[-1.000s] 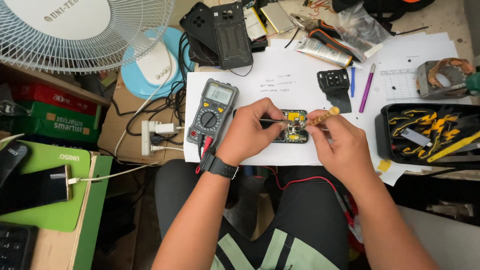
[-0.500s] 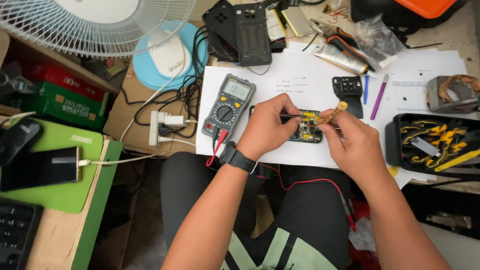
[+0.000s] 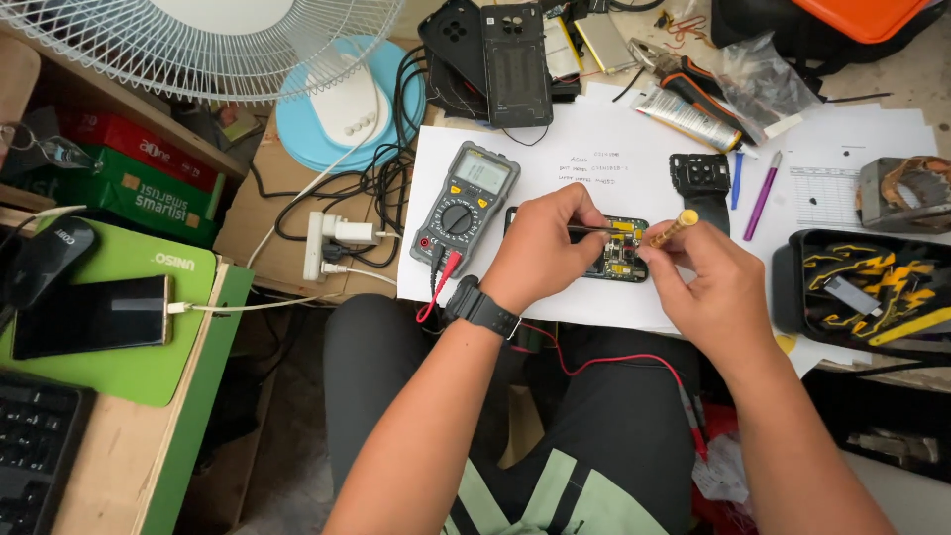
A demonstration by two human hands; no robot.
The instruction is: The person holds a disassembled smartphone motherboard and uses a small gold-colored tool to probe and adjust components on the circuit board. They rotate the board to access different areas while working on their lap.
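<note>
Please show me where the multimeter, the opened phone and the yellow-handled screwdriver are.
multimeter [image 3: 466, 206]: head view, on its dial.
opened phone [image 3: 622, 260]: head view, on its exposed board.
yellow-handled screwdriver [image 3: 676, 228]: head view, on its handle.

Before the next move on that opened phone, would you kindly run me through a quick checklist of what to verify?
1. Opened phone lies flat on the white paper: ok.
2. Left hand holds the thin metal tool with its tip over the board: ok.
3. Right hand grips the yellow-handled tool: ok; its tip contact: cannot tell.
4. Multimeter within reach beside the phone: ok; its dial setting: cannot tell.
5. Red lead trails loose across the lap: not ok, it might snag.
6. Black tray sits close to the right hand: ok.
</note>
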